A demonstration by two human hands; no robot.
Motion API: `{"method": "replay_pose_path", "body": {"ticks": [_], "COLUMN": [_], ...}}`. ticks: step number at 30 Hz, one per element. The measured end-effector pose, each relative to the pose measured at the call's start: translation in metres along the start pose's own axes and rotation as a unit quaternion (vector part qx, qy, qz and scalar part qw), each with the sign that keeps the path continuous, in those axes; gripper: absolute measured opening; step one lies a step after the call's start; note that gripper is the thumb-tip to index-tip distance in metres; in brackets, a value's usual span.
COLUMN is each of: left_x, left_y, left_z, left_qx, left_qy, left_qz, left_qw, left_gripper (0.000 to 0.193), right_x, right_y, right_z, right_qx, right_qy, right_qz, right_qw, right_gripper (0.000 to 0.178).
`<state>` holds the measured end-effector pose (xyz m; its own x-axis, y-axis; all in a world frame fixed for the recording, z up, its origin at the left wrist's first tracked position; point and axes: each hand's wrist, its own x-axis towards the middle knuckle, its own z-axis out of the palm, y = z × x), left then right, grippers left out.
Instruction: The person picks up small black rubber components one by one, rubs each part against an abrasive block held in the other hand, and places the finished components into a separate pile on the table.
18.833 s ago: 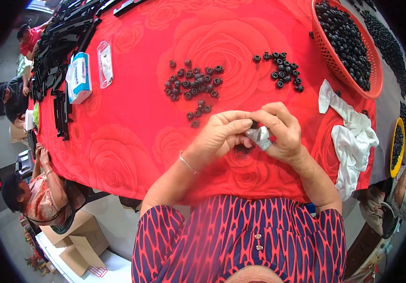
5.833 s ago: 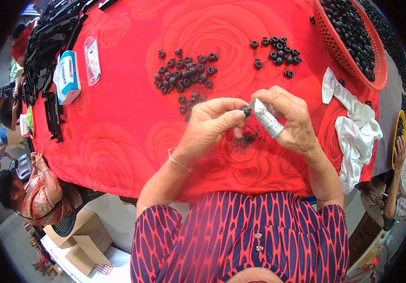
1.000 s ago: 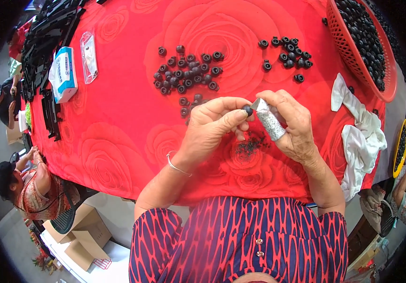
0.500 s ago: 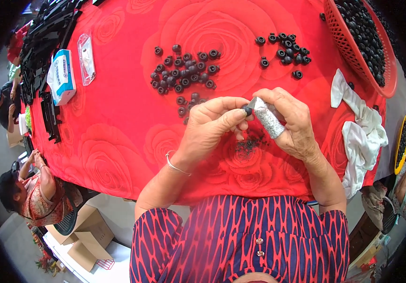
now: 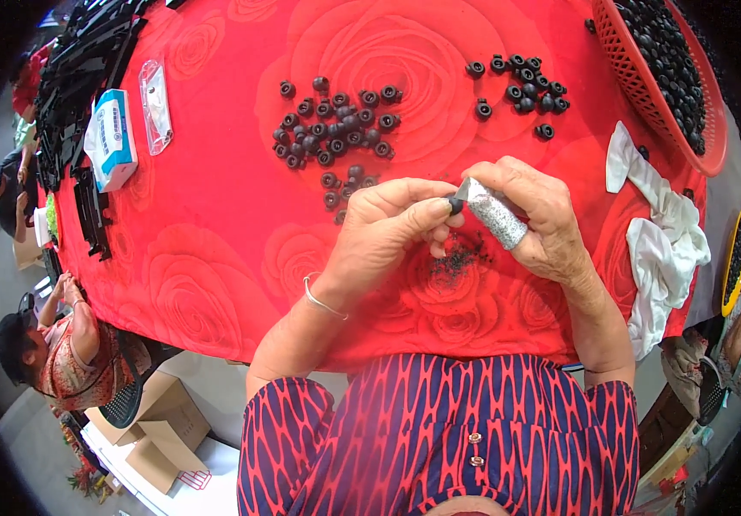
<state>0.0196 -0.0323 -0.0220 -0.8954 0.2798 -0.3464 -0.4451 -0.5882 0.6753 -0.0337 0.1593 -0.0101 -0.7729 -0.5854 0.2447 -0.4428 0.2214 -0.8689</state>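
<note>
Little change over the last second: left hand (image 5: 387,225) still pinches a small black part (image 5: 455,205) against the grey-wrapped blade (image 5: 495,213) gripped in right hand (image 5: 535,219), black shavings (image 5: 456,260) lying beneath on the red cloth (image 5: 215,258), so trimming looks ongoing.

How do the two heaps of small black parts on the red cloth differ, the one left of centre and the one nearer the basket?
The left heap holds far more parts than the right heap. The left heap spreads wide and trails down toward the left hand; the right heap is a tight cluster beside the red basket. Both hold the same small round black parts, loose on the red cloth.
</note>
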Motion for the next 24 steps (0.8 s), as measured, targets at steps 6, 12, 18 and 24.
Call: {"method": "replay_pose_path", "body": {"ticks": [6,12,18,24], "left_x": [-0.0005,-0.0019,-0.0019,-0.0026], "left_y": [0.0001,0.0013,-0.0012,-0.0022], "left_z": [-0.0008,-0.0019,-0.0017,-0.0003], "left_qx": [-0.030,-0.059,-0.088,-0.112], "left_qy": [-0.010,-0.019,-0.029,-0.036], "left_qz": [-0.019,-0.058,-0.074,-0.092], "left_qw": [0.999,0.996,0.993,0.989], "left_gripper": [0.021,0.021,0.021,0.022], "right_x": [0.0019,0.0036,0.0033,0.0025], "right_y": [-0.0024,-0.0007,0.0006,0.0049], "right_z": [-0.0026,-0.0059,-0.0067,-0.0068], "right_qx": [-0.002,0.007,0.003,0.026], "right_qy": [-0.006,-0.030,-0.037,-0.029], "right_qz": [0.009,-0.011,-0.014,-0.038], "right_qw": [1.000,0.999,0.999,0.998], "right_gripper": [0.028,0.026,0.026,0.027]}}
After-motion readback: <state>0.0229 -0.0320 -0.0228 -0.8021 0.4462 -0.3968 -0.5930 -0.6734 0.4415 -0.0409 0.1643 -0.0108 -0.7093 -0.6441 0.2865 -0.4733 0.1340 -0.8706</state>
